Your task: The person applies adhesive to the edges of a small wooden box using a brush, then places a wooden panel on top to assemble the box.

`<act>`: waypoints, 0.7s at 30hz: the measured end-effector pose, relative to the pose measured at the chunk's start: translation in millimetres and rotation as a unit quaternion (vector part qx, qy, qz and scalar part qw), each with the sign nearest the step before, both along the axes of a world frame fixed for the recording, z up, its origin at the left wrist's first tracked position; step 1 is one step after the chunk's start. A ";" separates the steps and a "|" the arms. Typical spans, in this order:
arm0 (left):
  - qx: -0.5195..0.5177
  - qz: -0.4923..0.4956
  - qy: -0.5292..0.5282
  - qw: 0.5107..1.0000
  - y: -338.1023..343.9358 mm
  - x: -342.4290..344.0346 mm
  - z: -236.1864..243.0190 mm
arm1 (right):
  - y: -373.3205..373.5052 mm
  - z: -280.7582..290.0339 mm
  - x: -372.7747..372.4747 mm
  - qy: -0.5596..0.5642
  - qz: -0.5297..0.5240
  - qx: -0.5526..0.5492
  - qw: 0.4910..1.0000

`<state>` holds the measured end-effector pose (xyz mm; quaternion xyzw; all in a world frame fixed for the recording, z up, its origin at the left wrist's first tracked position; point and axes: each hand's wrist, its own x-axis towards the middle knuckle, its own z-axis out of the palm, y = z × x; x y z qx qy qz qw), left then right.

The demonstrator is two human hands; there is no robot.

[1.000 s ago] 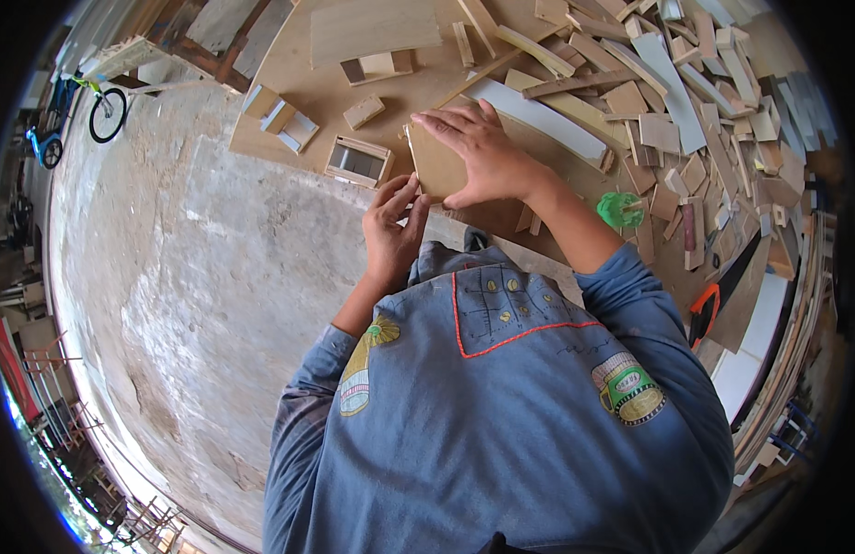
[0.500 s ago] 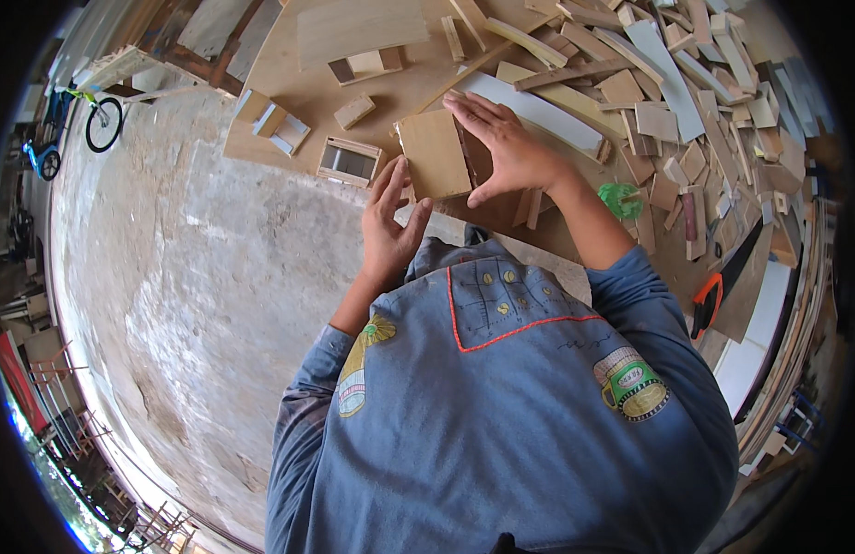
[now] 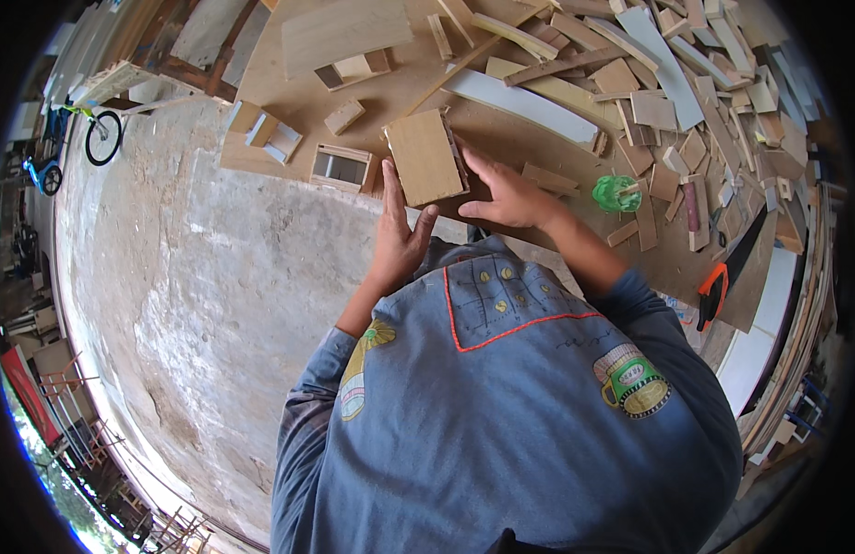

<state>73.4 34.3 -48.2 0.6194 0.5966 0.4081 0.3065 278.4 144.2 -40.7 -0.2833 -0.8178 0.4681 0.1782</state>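
Note:
A small wooden box [image 3: 425,157] with a flat, pale plywood top sits at the near edge of the work table, between my two hands. My left hand [image 3: 400,235] is at the box's left near corner, its fingers stretched straight along that side and the thumb apart. Along the right side, my right hand [image 3: 510,196] has its fingers extended, with the fingertips at the box's edge and the thumb spread toward me. Neither hand wraps round the box. Just left of it lies a small open wooden frame [image 3: 342,167], and behind that a little wood block [image 3: 344,115].
Wood offcuts [image 3: 653,111] pile up on the right of the table [image 3: 418,83]. A green plastic container [image 3: 617,194] and an orange-handled saw [image 3: 713,294] lie nearer. More small wooden assemblies [image 3: 266,132] stand at the left. Concrete floor [image 3: 187,277] spreads beyond the table's left edge.
My right hand has slid down the box's right side toward me, baring its far right corner. The box has turned slightly counterclockwise. My left hand stays beside it, its fingers now straighter.

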 end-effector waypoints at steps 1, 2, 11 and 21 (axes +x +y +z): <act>-0.005 -0.002 0.007 1.000 -0.8 1.7 -0.6 | -7.8 -1.9 -5.1 0.035 -0.010 0.005 0.999; -0.011 0.003 -0.009 1.000 -0.8 3.8 -0.6 | -14.3 -4.2 -8.3 0.044 -0.029 -0.001 0.999; -0.046 0.034 -0.092 0.994 2.5 15.1 -1.9 | -39.7 -14.3 -21.8 0.068 -0.125 -0.021 0.990; -0.056 0.036 -0.082 0.994 3.0 17.2 4.0 | -42.5 -10.0 -24.8 0.068 -0.138 -0.009 0.988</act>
